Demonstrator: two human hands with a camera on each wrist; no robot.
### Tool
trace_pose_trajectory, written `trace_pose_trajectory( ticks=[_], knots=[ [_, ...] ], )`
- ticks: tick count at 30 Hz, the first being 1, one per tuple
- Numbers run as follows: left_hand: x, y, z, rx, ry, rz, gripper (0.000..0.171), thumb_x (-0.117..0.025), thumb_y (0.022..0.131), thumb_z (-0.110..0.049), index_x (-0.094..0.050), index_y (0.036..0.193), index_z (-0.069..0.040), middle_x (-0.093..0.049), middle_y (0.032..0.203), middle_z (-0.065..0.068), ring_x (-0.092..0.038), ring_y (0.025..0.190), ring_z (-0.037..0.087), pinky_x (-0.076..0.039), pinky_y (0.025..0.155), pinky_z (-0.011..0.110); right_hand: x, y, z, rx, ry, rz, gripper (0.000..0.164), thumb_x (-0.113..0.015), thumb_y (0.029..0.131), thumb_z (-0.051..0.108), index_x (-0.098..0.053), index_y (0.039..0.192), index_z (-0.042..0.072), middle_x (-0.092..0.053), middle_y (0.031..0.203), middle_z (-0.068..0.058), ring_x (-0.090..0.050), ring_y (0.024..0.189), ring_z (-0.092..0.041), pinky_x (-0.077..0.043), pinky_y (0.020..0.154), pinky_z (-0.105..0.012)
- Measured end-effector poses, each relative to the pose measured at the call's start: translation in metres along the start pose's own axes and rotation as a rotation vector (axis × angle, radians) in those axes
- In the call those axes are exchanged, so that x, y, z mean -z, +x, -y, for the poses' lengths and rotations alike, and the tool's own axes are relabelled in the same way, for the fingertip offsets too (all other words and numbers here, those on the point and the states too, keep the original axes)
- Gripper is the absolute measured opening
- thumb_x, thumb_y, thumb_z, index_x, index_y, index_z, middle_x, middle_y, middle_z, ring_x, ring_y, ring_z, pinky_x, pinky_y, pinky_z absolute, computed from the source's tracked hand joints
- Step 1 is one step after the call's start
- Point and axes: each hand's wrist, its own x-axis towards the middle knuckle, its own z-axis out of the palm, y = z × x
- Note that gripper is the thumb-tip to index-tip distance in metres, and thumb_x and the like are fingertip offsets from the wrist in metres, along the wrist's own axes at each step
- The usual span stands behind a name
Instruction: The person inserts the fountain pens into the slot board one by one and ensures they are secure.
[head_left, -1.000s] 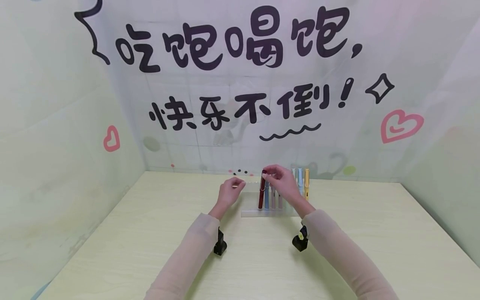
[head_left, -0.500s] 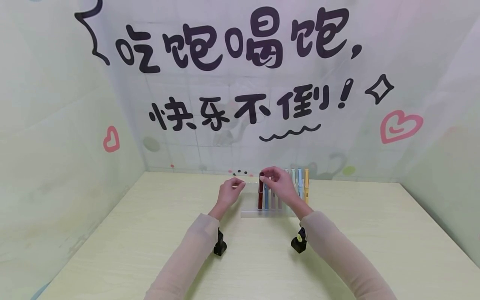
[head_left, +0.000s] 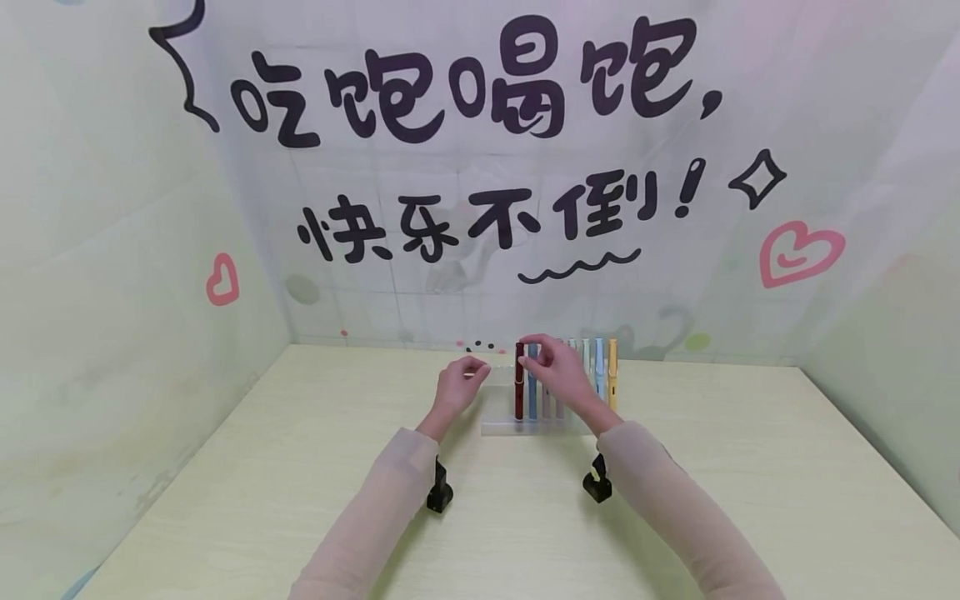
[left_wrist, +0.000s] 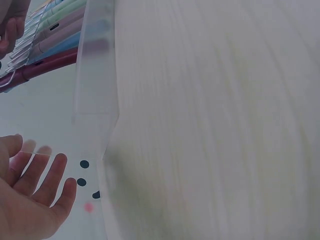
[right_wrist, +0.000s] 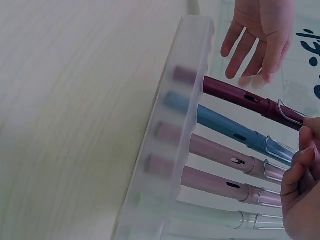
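In the head view, my right hand (head_left: 558, 371) pinches the top of a dark red fountain pen (head_left: 519, 392), which stands upright at the left end of a row in a clear pen rack (head_left: 498, 429). Its lower end shows through the frosted base in the right wrist view. Beside it stand a blue pen (right_wrist: 225, 125), two mauve pens (right_wrist: 212, 185) and a pale green pen (right_wrist: 210, 215), their caps partly behind the right hand. My left hand (head_left: 459, 385) holds the rack's clear upper panel at its left end, thumb on one side and fingers on the other.
Light blue (head_left: 600, 375) and yellow (head_left: 612, 375) pens stand at the row's right end. A pale wood-grain table (head_left: 495, 517) lies under the rack. Behind it hangs a printed cloth backdrop (head_left: 420, 308), with cloth walls at both sides.
The dark red pen has gone from leaning to upright and moved slightly left, its lower end now in the rack's base. My right hand moved slightly left with it; the left hand stayed put.
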Motion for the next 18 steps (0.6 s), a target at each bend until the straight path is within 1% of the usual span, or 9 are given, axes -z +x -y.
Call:
trace_pose_trajectory(
  ticks=[6, 18],
  knots=[
    [0.0, 0.0, 0.0, 0.009, -0.012, -0.005, 0.02, -0.056, 0.087, -0.017, -0.062, 0.096, 0.0, -0.063, 0.093, 0.011, -0.058, 0.091, 0.024, -0.047, 0.079, 0.032, 0.0, 0.006, -0.009, 0.026, -0.076, 0.001, 0.03, -0.061, 0.084, 0.018, -0.057, 0.113, 0.012, -0.046, 0.056, -0.002, -0.041, 0.048, -0.015, -0.036, 0.041, -0.025],
    [-0.001, 0.001, 0.001, 0.01, -0.017, -0.005, 0.02, -0.056, 0.087, -0.017, -0.062, 0.096, 0.0, -0.063, 0.094, 0.011, -0.058, 0.091, 0.024, -0.047, 0.08, 0.032, -0.002, 0.012, -0.01, 0.01, -0.123, 0.043, 0.033, -0.061, 0.084, 0.02, -0.056, 0.116, 0.012, -0.046, 0.054, -0.001, -0.042, 0.046, -0.015, -0.037, 0.04, -0.026]
  ],
)
